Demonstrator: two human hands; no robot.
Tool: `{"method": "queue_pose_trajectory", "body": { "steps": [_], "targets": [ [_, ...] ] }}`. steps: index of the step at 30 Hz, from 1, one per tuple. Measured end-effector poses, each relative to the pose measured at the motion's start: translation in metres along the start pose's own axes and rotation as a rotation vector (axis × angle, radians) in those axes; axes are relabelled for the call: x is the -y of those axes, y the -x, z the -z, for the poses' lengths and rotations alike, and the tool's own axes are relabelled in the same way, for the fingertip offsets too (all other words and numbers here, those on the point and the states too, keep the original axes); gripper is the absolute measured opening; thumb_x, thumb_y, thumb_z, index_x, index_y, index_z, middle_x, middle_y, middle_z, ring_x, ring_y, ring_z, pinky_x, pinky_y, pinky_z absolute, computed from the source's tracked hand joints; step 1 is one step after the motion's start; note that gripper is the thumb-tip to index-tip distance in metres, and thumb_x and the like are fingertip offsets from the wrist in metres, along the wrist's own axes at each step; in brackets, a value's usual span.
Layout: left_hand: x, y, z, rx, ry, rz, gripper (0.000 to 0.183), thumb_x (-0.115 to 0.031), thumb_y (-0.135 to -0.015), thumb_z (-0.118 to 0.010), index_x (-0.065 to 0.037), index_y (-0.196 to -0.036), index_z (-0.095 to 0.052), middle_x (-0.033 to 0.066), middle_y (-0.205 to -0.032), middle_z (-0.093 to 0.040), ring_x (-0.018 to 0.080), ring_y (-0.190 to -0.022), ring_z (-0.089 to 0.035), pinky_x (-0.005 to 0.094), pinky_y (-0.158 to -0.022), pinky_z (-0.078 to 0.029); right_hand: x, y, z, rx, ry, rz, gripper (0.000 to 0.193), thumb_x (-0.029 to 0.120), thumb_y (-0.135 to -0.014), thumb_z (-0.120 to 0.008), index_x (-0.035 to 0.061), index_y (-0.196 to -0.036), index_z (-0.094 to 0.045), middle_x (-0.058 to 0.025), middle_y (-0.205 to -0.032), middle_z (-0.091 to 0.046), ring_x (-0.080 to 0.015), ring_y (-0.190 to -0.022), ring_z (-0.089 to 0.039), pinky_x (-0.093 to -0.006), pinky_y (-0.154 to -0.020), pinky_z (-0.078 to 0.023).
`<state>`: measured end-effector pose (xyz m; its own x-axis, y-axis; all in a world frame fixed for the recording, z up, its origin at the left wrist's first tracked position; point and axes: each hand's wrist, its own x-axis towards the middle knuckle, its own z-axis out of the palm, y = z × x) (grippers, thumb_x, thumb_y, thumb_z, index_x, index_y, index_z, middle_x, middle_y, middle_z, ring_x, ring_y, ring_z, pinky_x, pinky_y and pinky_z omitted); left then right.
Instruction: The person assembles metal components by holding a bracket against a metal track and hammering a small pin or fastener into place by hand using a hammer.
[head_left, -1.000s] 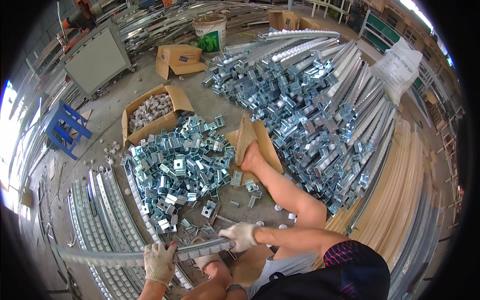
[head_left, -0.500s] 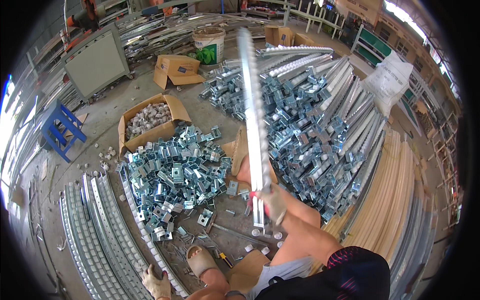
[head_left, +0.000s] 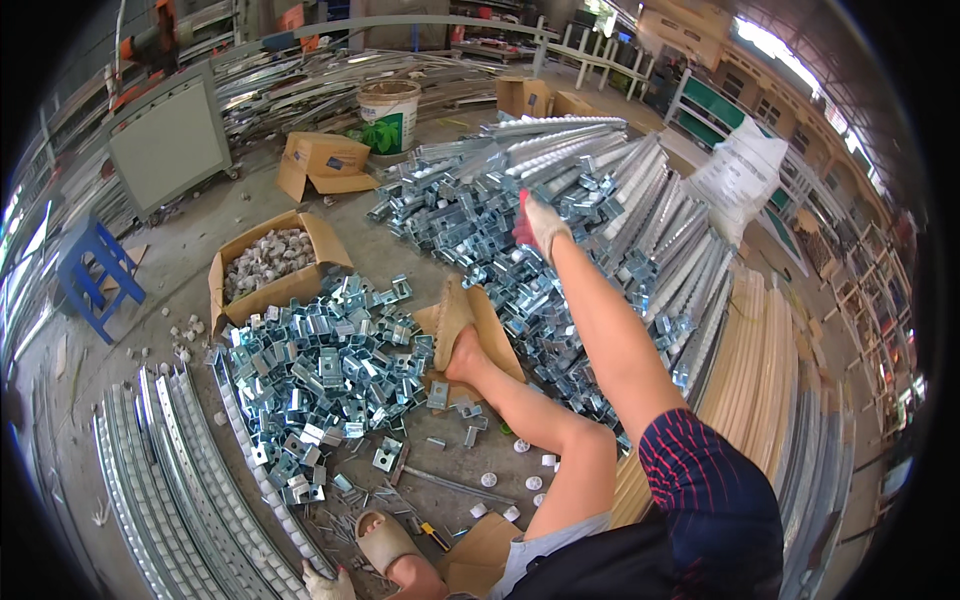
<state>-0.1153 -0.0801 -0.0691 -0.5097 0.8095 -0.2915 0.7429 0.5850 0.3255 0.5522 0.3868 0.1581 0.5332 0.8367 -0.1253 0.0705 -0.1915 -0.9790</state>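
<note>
My right hand point(head_left: 541, 224), in a white glove with a red palm, is stretched far forward over a big heap of zinc-plated rails with brackets point(head_left: 610, 190). It holds nothing and its fingers are loose. Only the gloved top of my left hand point(head_left: 326, 583) shows at the lower edge, beside my left sandal point(head_left: 384, 540); its fingers are hidden. A pile of loose shiny U-shaped brackets point(head_left: 325, 365) lies on the floor to my left front. My right sandal point(head_left: 452, 322) rests on a flat piece of cardboard point(head_left: 495, 335).
Bare perforated rails point(head_left: 165, 495) lie in rows at lower left. An open carton of white pieces point(head_left: 265, 262), a second carton point(head_left: 322, 160), a bucket point(head_left: 388, 112), a grey cabinet point(head_left: 170, 140), a blue stool point(head_left: 100, 275), a white sack point(head_left: 740, 175) and pale slats point(head_left: 755, 380) surround me.
A second ago both hands held a long rail across my lap. My right hand then swung it up and forward. Now the rail has left the hand, which reaches out over the heap.
</note>
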Motion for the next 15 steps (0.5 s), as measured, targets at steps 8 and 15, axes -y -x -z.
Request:
{"method": "queue_pose_trajectory", "body": {
  "steps": [8, 15],
  "targets": [
    [0.03, -0.041, -0.029, -0.121, 0.118, 0.167, 0.102, -0.034, -0.078, -0.092, 0.003, -0.158, -0.041, 0.0261, -0.149, -0.06, 0.0419, -0.139, -0.057, 0.0477, -0.116, -0.046, -0.15, 0.159, -0.083, 0.486, 0.122, -0.081, 0.028, 0.031, -0.11, -0.059, 0.0058, -0.117, -0.07, -0.0067, -0.098, -0.072, -0.0153, -0.08, -0.07, -0.032, -0.067, -0.058],
    [-0.005, -0.091, -0.01, 0.054, -0.045, 0.239, 0.076, -0.052, -0.079, -0.085, -0.002, -0.131, -0.063, 0.0256, -0.127, -0.071, 0.0408, -0.123, -0.068, 0.0506, -0.104, -0.055, -0.275, 0.219, -0.03, 0.639, 0.189, -0.133, 0.027, 0.025, -0.112, -0.06, 0.0027, -0.126, -0.067, -0.0049, -0.1, -0.072, -0.0121, -0.079, -0.07, -0.0236, -0.064, -0.054]
  ]
}}
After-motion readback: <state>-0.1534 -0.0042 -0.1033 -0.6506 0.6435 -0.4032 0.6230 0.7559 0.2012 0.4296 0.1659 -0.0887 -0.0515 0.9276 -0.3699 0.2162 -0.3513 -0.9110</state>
